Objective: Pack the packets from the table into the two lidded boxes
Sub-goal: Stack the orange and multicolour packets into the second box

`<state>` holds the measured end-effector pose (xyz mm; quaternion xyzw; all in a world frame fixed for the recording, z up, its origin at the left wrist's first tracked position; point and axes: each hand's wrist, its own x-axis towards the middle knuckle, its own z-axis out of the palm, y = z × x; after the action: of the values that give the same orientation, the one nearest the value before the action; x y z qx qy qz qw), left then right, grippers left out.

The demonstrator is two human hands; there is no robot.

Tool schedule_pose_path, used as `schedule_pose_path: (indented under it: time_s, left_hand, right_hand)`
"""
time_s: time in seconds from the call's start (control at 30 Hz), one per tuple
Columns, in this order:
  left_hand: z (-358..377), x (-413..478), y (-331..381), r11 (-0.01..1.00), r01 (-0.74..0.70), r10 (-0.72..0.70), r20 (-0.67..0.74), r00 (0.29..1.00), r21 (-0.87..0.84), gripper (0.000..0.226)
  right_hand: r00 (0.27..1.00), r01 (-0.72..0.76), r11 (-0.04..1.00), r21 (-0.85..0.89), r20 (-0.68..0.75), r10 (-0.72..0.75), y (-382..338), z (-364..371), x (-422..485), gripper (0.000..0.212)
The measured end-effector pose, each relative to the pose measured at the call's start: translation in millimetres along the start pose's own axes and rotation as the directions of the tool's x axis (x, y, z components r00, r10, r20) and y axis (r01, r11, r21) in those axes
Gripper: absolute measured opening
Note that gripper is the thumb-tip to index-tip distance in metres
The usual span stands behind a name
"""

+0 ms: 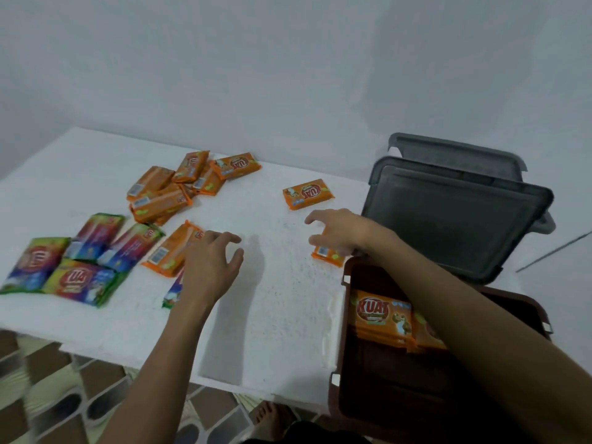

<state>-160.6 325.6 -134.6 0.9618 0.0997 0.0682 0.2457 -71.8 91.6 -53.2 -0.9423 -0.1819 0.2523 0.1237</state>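
Packets (160,205) of two kinds lie on the white surface (272,315). They are flat oblong foil ones, orange or green-and-purple, each with a red oval "KUAT" mark. The orange heap (191,166) at the far side holds at least six, overlapping and pointing every way, several back-up with a barcode showing. A lone orange packet (308,193) lies apart to the right of it, long axis running left to right, its print upside down to me. Another orange one (169,251) lies back-up, slanting from near-left to far-right, its far end under my left grip (211,267). That grip is released, fingers spread and curved, holding nothing.

Four multicoloured packets (81,280) sit grouped at the left. The two nearest me are face-up and the two behind slant away to the right. A fifth multicoloured packet (171,296) peeps from under my left wrist.

My right grip (339,233) is released too, fingers bent, over one more orange packet (326,254). Whether the palm touches it I cannot tell.

The brown box (378,398) stands open just beside the surface's right edge. Inside are two stacks of boxed orange packets (381,315), face-up with the print upright to me, the second stack half hidden by my forearm. Beyond the box a dark grey lid (455,225) stands tilted, with a second grey piece (455,152) behind it. Whether that one is a lid or a box I cannot tell.
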Motion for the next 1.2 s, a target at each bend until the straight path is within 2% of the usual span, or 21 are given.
schedule_pose_path:
  time_s: [0.13, 0.23, 0.33, 0.47, 0.53, 0.8, 1.0, 1.2]
  left_hand:
    - [-8.7, 13.2, -30.3, 0.977, 0.164, -0.166, 0.002, 0.986, 0.134, 0.036]
    - [-12.1, 20.6, -49.1, 0.945, 0.253, -0.265, 0.03, 0.964, 0.205, 0.041]
    - [-12.1, 23.3, -59.8, 0.93, 0.283, -0.298, 0.032, 0.954, 0.236, 0.044]
    - [-12.8, 27.8, -63.5, 0.926, 0.312, -0.329, 0.045, 0.943, 0.212, 0.044]
    - [-12.4, 30.3, -65.5, 0.932, 0.308, -0.324, 0.058, 0.944, 0.19, 0.042]
    - [-11.0, 41.3, -60.9, 0.953, 0.246, -0.265, 0.099, 0.959, 0.175, 0.047]
    - [-8.0, 48.4, -56.4, 0.962, 0.182, -0.212, 0.134, 0.968, 0.205, 0.055]
    - [-12.5, 49.3, -60.7, 0.971, 0.142, -0.164, 0.104, 0.981, 0.195, 0.058]
  right_hand:
    - [0.984, -0.049, 0.993, -0.11, 0.164, 0.067, -8.6, 7.1, 23.6, 0.057]
    - [0.976, -0.08, 0.975, -0.207, 0.182, 0.119, -15.3, 8.5, 29.6, 0.053]
    - [0.969, -0.113, 0.95, -0.292, 0.179, 0.17, -20.4, 11.8, 33.5, 0.043]
    - [0.969, -0.147, 0.945, -0.291, 0.148, 0.197, -19.2, 16.2, 40.0, 0.034]
    - [0.977, -0.143, 0.956, -0.254, 0.117, 0.177, -16.9, 15.8, 41.6, 0.035]
    - [0.992, 0.028, 0.975, -0.219, 0.127, 0.0, -11.9, 21.6, 51.6, 0.038]
    - [0.991, -0.102, 0.98, -0.171, 0.071, 0.116, -8.3, 24.3, 61.0, 0.05]
    - [0.99, -0.095, 0.992, -0.078, 0.093, 0.102, -9.5, 21.5, 64.1, 0.038]
